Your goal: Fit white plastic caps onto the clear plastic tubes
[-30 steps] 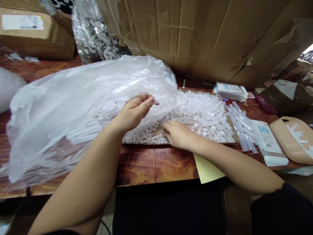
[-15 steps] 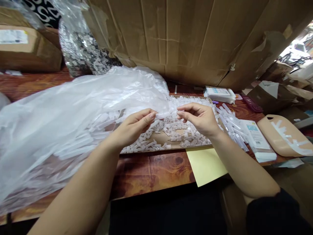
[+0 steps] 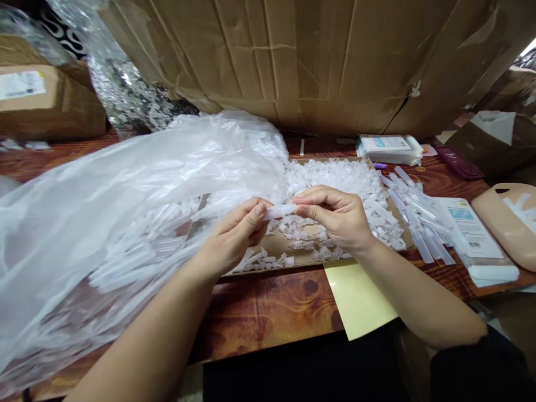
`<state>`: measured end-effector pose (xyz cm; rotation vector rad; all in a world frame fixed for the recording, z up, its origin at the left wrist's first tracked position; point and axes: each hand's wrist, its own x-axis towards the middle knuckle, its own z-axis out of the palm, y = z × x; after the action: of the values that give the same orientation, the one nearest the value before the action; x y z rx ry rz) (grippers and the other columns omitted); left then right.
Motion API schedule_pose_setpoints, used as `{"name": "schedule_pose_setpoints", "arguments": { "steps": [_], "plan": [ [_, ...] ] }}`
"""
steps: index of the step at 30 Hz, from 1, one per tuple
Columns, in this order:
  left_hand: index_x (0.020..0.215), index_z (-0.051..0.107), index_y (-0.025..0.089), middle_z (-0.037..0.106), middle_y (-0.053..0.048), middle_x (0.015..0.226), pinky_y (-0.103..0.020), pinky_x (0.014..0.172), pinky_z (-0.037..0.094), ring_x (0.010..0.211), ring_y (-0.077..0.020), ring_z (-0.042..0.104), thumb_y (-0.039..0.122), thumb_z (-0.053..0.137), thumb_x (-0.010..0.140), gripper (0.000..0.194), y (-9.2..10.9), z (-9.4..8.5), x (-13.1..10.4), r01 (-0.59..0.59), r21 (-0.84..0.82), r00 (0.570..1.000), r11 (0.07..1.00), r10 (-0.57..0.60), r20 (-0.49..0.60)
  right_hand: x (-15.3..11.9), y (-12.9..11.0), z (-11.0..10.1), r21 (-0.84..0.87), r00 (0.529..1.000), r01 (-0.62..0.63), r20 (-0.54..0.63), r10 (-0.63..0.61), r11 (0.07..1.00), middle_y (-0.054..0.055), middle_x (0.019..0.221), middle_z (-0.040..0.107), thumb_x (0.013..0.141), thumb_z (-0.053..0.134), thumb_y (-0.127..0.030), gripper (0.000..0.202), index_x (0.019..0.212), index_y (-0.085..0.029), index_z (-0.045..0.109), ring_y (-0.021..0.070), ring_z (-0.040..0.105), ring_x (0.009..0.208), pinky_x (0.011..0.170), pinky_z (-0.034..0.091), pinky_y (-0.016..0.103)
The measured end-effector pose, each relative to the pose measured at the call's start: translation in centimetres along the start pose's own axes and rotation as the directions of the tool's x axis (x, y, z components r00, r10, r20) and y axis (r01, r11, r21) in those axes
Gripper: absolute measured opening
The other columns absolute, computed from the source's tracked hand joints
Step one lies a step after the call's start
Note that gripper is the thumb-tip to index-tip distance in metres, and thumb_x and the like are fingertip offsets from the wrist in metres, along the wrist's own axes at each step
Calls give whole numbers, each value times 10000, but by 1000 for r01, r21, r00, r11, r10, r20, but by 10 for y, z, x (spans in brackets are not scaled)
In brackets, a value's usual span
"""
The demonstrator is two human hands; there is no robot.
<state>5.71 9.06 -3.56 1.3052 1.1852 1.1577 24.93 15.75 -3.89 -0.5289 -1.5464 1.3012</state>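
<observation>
The left hand [image 3: 233, 234] is clamped on the left end of a translucent tube [image 3: 280, 211], with the thumb on top. The right hand [image 3: 340, 218] is closed at the opposite end, thumb and fingers pinching the tube. The tube lies roughly level between the two hands, above a shallow cardboard tray [image 3: 299, 258].

The tray rests on the wood-grain worktop [image 3: 268, 318] and contains small clear pieces [image 3: 335, 173], piled most densely at the far and right sides. A large plastic bag [image 3: 138, 167] overlaps the left side of the tray; loose tubes [image 3: 125, 265] lie at its opening.

Right of the tray: a tube pile [image 3: 419, 215], then a labelled packet [image 3: 475, 234]. Near side: a yellow sheet [image 3: 360, 298], partly under the right forearm. Far side: a large cardboard box [image 3: 310, 67].
</observation>
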Motion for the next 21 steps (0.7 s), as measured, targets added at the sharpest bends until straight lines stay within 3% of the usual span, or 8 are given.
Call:
{"name": "schedule_pose_setpoints", "arguments": {
  "steps": [9,13,16,18,21],
  "plan": [
    [815,571,209,363,72,513,-255,436,215,446,-94,279,624,604,886,422,-6,7,-5,29,33,999,999,-28,-40,-14,-4,5,-101,997,76,-11,-78,992,12,743,702,793,826,-454,282,694,-216,712,140,647,674,688,584,330],
    [813,572,221,362,56,515,-278,446,225,453,-114,290,603,573,895,390,-5,14,-7,0,168,992,986,21,-123,-15,-2,7,-14,997,-71,14,71,997,-12,689,667,769,806,-569,404,672,-214,640,121,618,615,648,582,314],
    [821,556,230,375,43,541,-290,455,230,469,-124,305,611,542,909,391,-6,13,-4,-24,276,984,961,71,-162,-9,3,-2,20,975,-196,114,193,980,-12,726,683,766,796,-588,409,797,-202,665,107,611,593,587,555,281],
    [819,540,240,367,41,548,-298,457,230,470,-131,311,630,514,915,403,-8,9,0,-46,323,972,945,117,-202,-4,5,-12,-89,969,-186,150,197,979,-22,736,670,787,801,-520,370,927,-199,681,104,597,604,568,519,259],
    [792,512,250,331,49,533,-303,455,227,460,-134,309,653,516,901,418,-10,-2,6,-70,338,948,939,168,-271,-3,6,-19,-404,960,-23,245,133,914,-14,788,663,843,781,-350,205,945,-198,688,118,594,690,635,498,266]
  ]
}}
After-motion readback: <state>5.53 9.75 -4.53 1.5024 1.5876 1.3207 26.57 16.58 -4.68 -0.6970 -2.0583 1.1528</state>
